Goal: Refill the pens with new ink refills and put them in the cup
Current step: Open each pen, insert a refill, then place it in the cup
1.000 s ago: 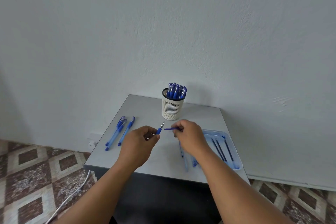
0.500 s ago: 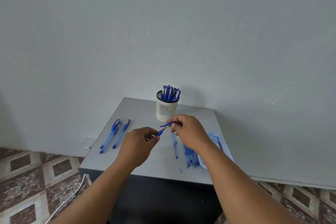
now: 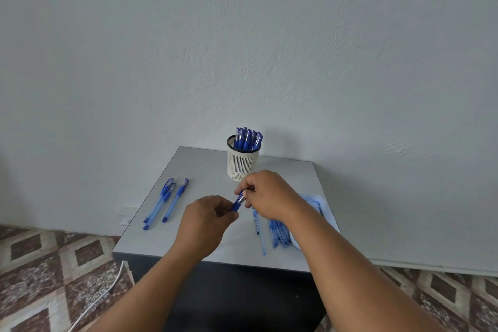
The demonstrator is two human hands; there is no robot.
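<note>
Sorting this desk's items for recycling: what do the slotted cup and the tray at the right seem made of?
The slotted cup looks like matte cream plastic: moulded vertical slots, dark rim. The tray, partly hidden by the right arm, seems translucent pale blue plastic, with a faintly glossy, rounded rim. Neither can be confirmed by sight.

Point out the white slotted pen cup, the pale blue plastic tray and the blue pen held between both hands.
White slotted pen cup [image 3: 241, 166], head view, slotted front wall.
Pale blue plastic tray [image 3: 324, 203], head view, far rim.
Blue pen [image 3: 238, 201], head view, barrel between the hands.
</note>
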